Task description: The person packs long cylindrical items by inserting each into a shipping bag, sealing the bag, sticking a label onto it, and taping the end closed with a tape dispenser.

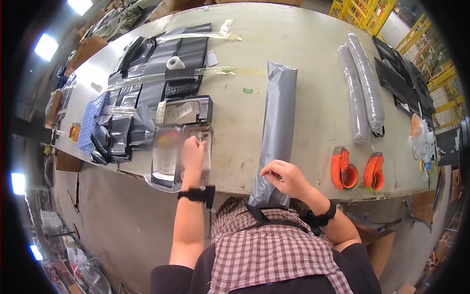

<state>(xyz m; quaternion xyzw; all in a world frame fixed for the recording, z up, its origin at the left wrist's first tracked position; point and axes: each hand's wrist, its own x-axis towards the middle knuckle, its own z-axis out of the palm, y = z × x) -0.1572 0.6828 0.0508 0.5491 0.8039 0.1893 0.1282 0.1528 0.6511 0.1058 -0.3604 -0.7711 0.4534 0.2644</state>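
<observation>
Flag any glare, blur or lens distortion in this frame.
Head view: bright ceiling lamps blown out at left; sheen along the grey bag and on the black bags; left hand softly blurred; table edge bowed by the wide lens; corners black.

The left hand (194, 153) partly hides the open box (206, 139) beneath it.

Your single camera looks forward and down from your head, with your apron (274, 255) close below, your left hand (194, 153) and right hand (286, 179) just beyond, and the table (318, 98) stretching towards the top.
</observation>
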